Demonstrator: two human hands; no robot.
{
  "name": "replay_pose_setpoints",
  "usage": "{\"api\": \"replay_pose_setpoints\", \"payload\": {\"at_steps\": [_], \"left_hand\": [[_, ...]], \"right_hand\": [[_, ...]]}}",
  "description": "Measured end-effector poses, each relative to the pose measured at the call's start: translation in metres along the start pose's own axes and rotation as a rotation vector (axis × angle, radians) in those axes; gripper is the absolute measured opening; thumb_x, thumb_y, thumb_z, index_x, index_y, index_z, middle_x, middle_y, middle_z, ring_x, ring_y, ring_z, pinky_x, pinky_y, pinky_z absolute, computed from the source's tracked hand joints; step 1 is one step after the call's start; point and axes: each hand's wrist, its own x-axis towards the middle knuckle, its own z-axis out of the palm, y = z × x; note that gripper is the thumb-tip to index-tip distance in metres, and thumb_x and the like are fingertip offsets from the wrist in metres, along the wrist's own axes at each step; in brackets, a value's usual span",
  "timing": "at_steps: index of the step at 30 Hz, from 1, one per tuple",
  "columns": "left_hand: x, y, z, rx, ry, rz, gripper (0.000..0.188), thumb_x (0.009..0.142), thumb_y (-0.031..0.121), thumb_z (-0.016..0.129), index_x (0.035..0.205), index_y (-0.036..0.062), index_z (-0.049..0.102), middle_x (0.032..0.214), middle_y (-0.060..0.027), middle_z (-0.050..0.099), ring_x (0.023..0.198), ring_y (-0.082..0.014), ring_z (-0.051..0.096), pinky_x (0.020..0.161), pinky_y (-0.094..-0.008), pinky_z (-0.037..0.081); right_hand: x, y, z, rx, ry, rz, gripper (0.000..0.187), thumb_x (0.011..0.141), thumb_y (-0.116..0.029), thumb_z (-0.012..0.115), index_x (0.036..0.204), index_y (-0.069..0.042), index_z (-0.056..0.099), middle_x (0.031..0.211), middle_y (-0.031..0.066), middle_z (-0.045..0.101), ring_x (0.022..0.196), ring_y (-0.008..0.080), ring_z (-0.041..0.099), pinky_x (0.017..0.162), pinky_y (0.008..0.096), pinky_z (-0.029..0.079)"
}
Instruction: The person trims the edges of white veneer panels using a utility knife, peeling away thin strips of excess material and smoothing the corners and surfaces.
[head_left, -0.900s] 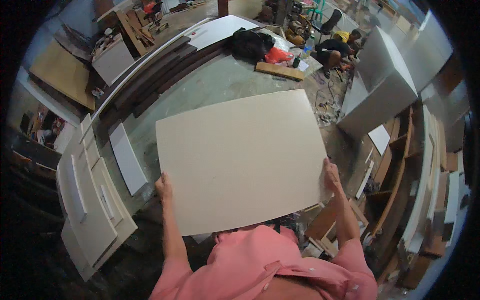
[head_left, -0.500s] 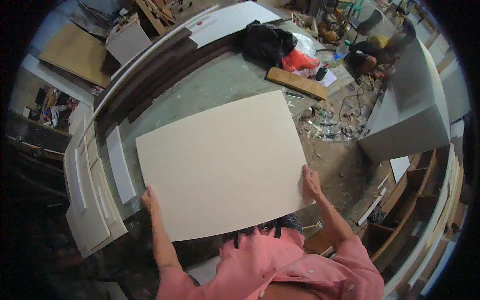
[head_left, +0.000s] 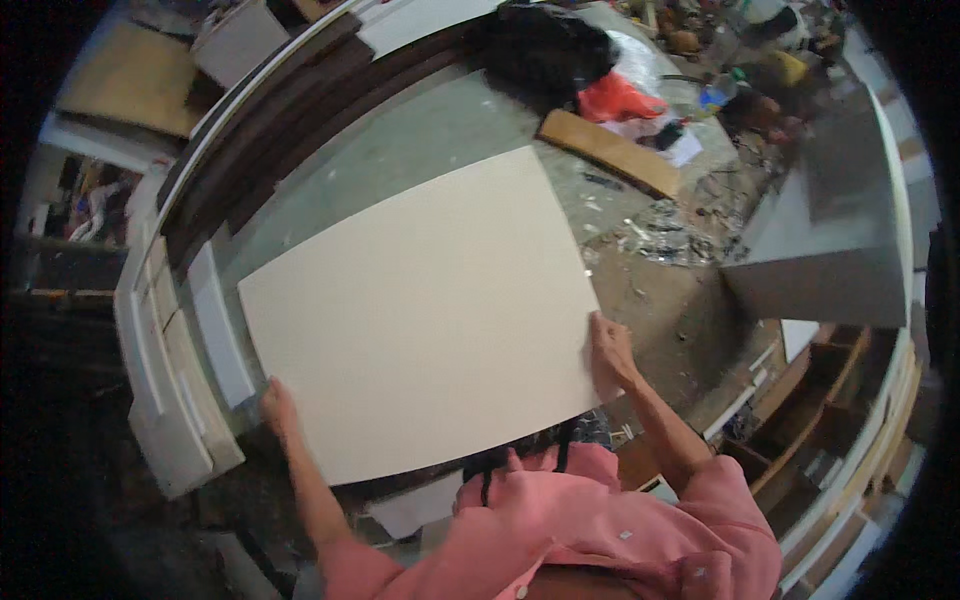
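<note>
A large cream-coloured flat board (head_left: pixel 420 320) spans the middle of the view in front of my body. Its left edge is gripped by my left hand (head_left: pixel 280 406), thumb on top and the other fingers hidden below. On the right edge, near the near corner, my right hand (head_left: pixel 612 355) is closed round the board. Beneath the far part of the board lies a greyish-green work surface (head_left: pixel 380 170). Just left of the board is a narrow white strip (head_left: pixel 220 325).
A brown wooden plank (head_left: pixel 610 152), a red plastic bag (head_left: pixel 618 98) and a black bag (head_left: pixel 550 55) lie beyond the board. A grey-white cabinet panel (head_left: pixel 820 280) stands at the right, above a wooden frame with compartments (head_left: pixel 800 410). Dark stacked boards (head_left: pixel 300 130) line the far left.
Both hands and the board have shifted slightly left in view, and the board's angle has turned a little. The surroundings have tilted with the head's movement. My grip stays the same.
</note>
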Motion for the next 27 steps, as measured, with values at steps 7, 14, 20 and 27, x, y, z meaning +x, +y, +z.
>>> {"api": "replay_pose_setpoints", "payload": {"at_steps": [7,14,20,27], "left_hand": [[-0.028,0.061,0.027,0.16,-0.041,0.266,0.061,0.094,0.041,0.056,0.134,-0.0059,0.049,0.139,-0.027,0.045,0.129,-0.0426,0.042,0.108,-0.0487,0.035],[-0.099,0.237,0.073,0.037,-0.049,0.288,0.068,0.095,0.037,0.057,0.149,0.0023,0.032,0.155,-0.0238,0.025,0.145,-0.0387,0.022,0.117,-0.0512,0.022],[-0.136,0.437,0.128,0.102,-0.117,0.435,0.074,0.096,0.05,0.051,0.155,0.0125,0.025,0.161,-0.0185,0.015,0.15,-0.0357,0.009,0.117,-0.0604,0.006],[-0.141,0.465,0.151,0.064,-0.116,0.322,0.073,0.095,0.051,0.05,0.155,0.0153,0.025,0.16,-0.0187,0.017,0.149,-0.0358,0.01,0.116,-0.0613,0.006]], "right_hand": [[0.031,0.0,-0.018,0.03,-0.039,-0.071,0.054,0.101,-0.046,0.042,0.084,0.002,0.058,0.073,0.0015,0.054,0.072,0.0133,0.05,0.065,0.0338,0.043],[0.042,-0.028,-0.017,-0.083,-0.199,-0.064,0.052,0.103,-0.045,0.039,0.078,-0.001,0.055,0.068,0.0015,0.052,0.069,0.0156,0.052,0.063,0.0335,0.044],[0.108,-0.035,-0.067,-0.088,-0.872,-0.096,0.054,0.102,-0.046,0.042,0.085,0.003,0.059,0.071,0.0065,0.059,0.069,0.0166,0.056,0.064,0.0366,0.047],[0.223,-0.089,-0.121,-0.539,-0.244,-0.912,0.03,0.092,-0.02,0.059,0.119,-0.007,0.058,0.103,0.0166,0.062,0.079,0.0389,0.065,0.069,0.0452,0.053]]}}
